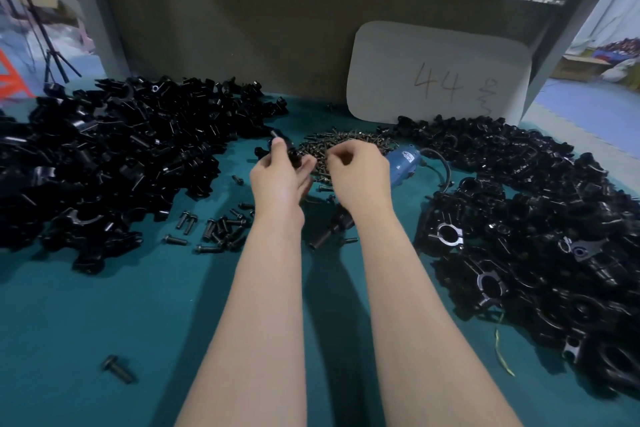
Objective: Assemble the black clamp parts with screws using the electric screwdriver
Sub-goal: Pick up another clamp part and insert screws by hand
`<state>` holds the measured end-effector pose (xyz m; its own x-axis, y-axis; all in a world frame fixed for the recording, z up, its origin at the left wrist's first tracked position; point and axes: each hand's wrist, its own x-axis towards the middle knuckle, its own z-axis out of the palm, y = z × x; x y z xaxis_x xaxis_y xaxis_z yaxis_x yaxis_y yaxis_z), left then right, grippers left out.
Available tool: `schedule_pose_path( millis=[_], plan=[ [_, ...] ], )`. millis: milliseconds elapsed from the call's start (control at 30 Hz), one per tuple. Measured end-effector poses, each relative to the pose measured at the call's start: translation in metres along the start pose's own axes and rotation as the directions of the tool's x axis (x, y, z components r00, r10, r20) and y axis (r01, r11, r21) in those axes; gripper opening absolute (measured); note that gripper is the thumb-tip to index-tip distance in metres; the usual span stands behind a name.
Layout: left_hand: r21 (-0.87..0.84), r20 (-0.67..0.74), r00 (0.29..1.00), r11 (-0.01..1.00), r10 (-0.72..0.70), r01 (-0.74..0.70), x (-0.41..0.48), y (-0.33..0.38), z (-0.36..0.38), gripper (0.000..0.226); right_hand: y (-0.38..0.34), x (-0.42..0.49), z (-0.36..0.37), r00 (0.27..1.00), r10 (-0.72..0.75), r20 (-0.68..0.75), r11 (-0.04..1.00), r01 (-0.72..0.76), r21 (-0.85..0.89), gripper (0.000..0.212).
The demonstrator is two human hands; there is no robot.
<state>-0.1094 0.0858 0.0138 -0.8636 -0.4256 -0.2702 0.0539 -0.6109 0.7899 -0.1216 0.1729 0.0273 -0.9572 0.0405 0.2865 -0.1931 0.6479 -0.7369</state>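
Note:
My left hand (278,177) grips a black clamp part (284,146) above the teal table, its fingers curled round it. My right hand (356,172) hovers over a heap of small screws (346,139) with its fingertips pinched together; what they pinch is too small to see. The blue electric screwdriver (401,163) lies on the table under my right wrist, and its black tip (330,229) sticks out between my forearms. A big pile of loose black clamp parts (114,156) is on the left. Another pile of black clamps (536,218) fills the right.
Several black bolts (214,229) lie scattered on the teal table (138,340), and one bolt (117,368) sits near the front left. A white card (438,74) marked 44 leans on the back wall. The screwdriver's cable (445,170) loops to the right.

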Motion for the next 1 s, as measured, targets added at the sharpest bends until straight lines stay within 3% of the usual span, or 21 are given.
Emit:
schedule_pose_path(
  millis=[167,267,367,533,633,733,767,867,933,1000],
  plan=[
    [-0.287,-0.024,0.997,0.956,-0.068,0.058,0.001,0.006,-0.004,0.021,-0.008,-0.004,0.024,0.953,0.062,0.298,0.872,0.093,-0.480,0.023],
    [-0.356,-0.052,0.997,0.934,-0.057,0.035,0.000,0.010,-0.006,0.019,-0.012,-0.007,0.036,0.924,0.067,0.377,0.797,0.178,-0.577,0.019],
    [-0.399,-0.070,0.997,0.917,-0.033,0.002,0.000,0.015,-0.008,0.018,-0.011,-0.008,0.041,0.923,0.054,0.381,0.791,0.193,-0.580,0.014],
    [-0.265,-0.060,0.998,0.964,0.019,-0.034,-0.001,0.006,0.000,0.020,-0.006,-0.005,0.028,0.969,0.002,0.247,0.905,0.103,-0.413,0.022],
    [-0.178,-0.027,0.999,0.984,0.019,-0.023,-0.001,-0.001,0.002,0.020,0.001,0.000,0.008,0.990,0.022,0.138,0.996,-0.010,-0.084,0.030],
    [0.069,0.022,0.994,0.992,0.103,-0.104,-0.002,-0.011,0.005,0.021,0.011,0.007,-0.015,0.993,0.113,0.016,0.960,-0.113,0.257,0.026],
    [0.242,0.051,0.980,0.950,0.191,-0.197,-0.003,-0.016,0.007,0.022,0.013,0.008,-0.021,0.987,0.159,-0.010,0.920,-0.144,0.366,0.024],
    [0.630,0.193,0.888,0.641,0.416,-0.438,-0.008,-0.028,0.012,0.031,0.016,0.009,-0.031,0.973,0.231,-0.021,0.769,-0.170,0.616,0.012],
    [0.733,0.250,0.851,0.483,0.462,-0.478,-0.011,-0.031,0.013,0.036,0.017,0.009,-0.033,0.977,0.211,-0.018,0.761,-0.153,0.630,0.006],
    [0.768,0.282,0.836,0.412,0.470,-0.491,-0.011,-0.034,0.013,0.037,0.017,0.010,-0.036,0.988,0.156,-0.011,0.818,-0.123,0.561,0.010]
  ],
)
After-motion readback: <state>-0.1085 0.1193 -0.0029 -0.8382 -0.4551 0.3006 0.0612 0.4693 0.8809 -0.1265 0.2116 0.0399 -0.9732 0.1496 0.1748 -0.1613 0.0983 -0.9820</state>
